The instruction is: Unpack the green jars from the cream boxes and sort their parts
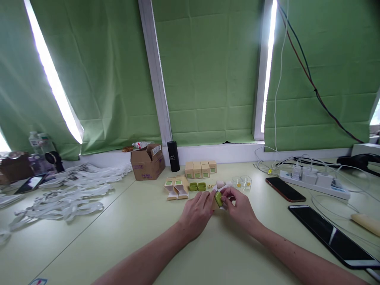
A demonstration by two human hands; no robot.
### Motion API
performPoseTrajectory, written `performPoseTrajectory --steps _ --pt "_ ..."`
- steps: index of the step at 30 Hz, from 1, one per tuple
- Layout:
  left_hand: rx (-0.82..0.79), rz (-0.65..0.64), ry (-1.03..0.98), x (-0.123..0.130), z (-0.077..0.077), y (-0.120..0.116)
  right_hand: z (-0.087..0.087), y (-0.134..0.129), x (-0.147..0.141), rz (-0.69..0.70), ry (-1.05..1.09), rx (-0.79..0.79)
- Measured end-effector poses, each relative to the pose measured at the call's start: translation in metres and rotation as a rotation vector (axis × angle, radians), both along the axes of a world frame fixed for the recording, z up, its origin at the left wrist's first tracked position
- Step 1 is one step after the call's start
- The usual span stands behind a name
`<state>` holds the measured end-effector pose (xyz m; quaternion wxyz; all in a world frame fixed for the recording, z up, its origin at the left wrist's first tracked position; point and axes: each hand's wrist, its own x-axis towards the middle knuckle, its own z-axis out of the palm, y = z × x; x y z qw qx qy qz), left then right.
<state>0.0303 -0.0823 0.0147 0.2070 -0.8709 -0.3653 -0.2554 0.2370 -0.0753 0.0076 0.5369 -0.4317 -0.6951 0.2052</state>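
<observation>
A small green case [219, 198] lies between my two hands, with white paper and a bit of cardboard around it. My right hand [237, 204] pinches the case from the right with thumb and fingers. My left hand [197, 213] is at its left, fingers together against the cardboard piece. Just beyond are two open green trays [197, 186], tiny yellowish pieces [210, 186], a pale pink roll [220, 184] and clear cups [241, 182] with yellow spots. To the left stand two opened kraft boxes [177, 187].
Closed small boxes [200, 169], a black cylinder [172, 156] and a brown carton [147, 161] stand behind. White straps [68, 190] cover the left. Phones [332, 233] [285, 189], a power strip [314, 184] and cables lie right.
</observation>
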Motion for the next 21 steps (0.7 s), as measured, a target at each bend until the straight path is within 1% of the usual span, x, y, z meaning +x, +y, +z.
performPoseTrajectory --steps 3,7,10,14,18,21 --pt "0.007 0.015 0.015 -0.001 0.0 0.001 -0.002 0.002 0.001 0.023 0.121 -0.087" --pt "0.017 0.005 -0.022 -0.003 0.0 0.003 -0.004 0.007 0.001 0.032 0.282 -0.127" --pt "0.027 0.021 -0.064 -0.005 0.002 0.004 0.0 0.01 0.003 0.064 0.447 -0.171" --pt "0.012 0.098 -0.133 -0.009 0.008 0.007 0.009 0.012 0.01 0.087 0.606 -0.237" --pt "-0.037 0.11 -0.326 -0.016 0.012 0.012 0.01 0.014 0.019 0.113 0.625 -0.26" --pt "-0.136 0.077 -0.548 -0.019 0.01 0.018 0.005 0.018 0.02 0.139 0.536 -0.224"
